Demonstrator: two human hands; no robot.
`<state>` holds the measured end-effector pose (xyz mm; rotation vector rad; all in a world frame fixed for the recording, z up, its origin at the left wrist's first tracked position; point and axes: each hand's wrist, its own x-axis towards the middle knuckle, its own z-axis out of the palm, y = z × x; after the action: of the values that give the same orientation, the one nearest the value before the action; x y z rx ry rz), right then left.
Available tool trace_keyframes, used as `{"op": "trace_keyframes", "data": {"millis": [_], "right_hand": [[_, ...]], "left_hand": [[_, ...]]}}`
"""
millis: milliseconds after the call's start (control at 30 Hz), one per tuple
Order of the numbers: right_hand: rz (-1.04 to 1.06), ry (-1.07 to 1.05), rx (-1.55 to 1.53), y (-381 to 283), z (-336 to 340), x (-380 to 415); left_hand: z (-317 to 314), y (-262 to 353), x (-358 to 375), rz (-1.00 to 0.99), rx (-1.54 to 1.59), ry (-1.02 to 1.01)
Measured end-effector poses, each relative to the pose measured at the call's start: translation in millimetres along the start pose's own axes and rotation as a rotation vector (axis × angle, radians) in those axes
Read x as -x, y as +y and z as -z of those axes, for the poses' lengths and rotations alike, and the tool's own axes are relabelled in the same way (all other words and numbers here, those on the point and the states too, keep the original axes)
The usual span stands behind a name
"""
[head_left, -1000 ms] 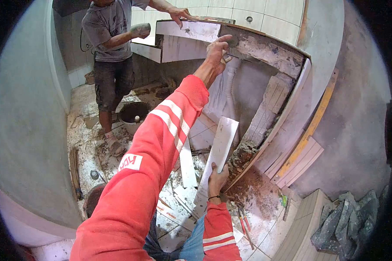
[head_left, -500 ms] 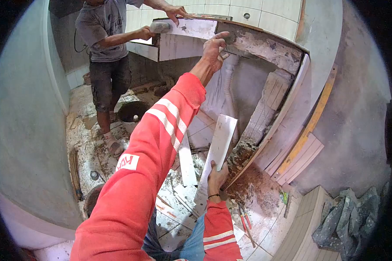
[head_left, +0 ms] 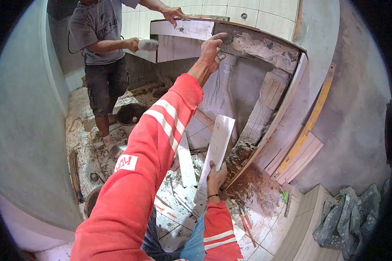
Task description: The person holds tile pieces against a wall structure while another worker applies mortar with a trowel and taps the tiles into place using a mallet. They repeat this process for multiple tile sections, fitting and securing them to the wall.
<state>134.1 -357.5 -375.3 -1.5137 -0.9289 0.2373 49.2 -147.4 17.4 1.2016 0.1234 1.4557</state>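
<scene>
My left hand (head_left: 212, 52) reaches up to the front edge of the counter (head_left: 265, 50), its fingers apart beside the right end of a white strip (head_left: 183, 28) on that edge. Whether it presses on the edge is hard to tell. Lower down, my right hand (head_left: 217, 179) grips the lower part of a long white tile strip (head_left: 219, 139), which stands tilted upward. Bare rough mortar shows on the counter edge right of my left hand.
A co-worker (head_left: 102, 39) stands at the left, one hand on the countertop, the other holding a mallet (head_left: 148, 45). A black bucket (head_left: 130, 114), red-handled pliers (head_left: 245, 216), a yellow level (head_left: 307, 126) and a grey plastic sheet (head_left: 350, 222) lie around. A pipe (head_left: 227, 82) hangs below the counter.
The co-worker's mallet has moved left and down, away from the white strip on the counter edge. My hands hold nearly the same poses.
</scene>
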Motion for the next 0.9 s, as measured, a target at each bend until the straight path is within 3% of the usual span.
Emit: {"op": "trace_keyframes", "data": {"millis": [433,633,800,900], "right_hand": [[-0.045,-0.087,-0.052,-8,9,1],[-0.040,-0.023,0.044,14,-3,1],[-0.102,-0.153,-0.101,-8,10,1],[-0.014,-0.030,-0.004,2,0,0]], "left_hand": [[6,-2,-3,0.016,-0.036,0.021],[9,-3,-7,0.011,-0.066,0.015],[8,-3,-6,0.010,-0.059,0.038],[9,-4,-6,0.010,-0.073,0.026]]}}
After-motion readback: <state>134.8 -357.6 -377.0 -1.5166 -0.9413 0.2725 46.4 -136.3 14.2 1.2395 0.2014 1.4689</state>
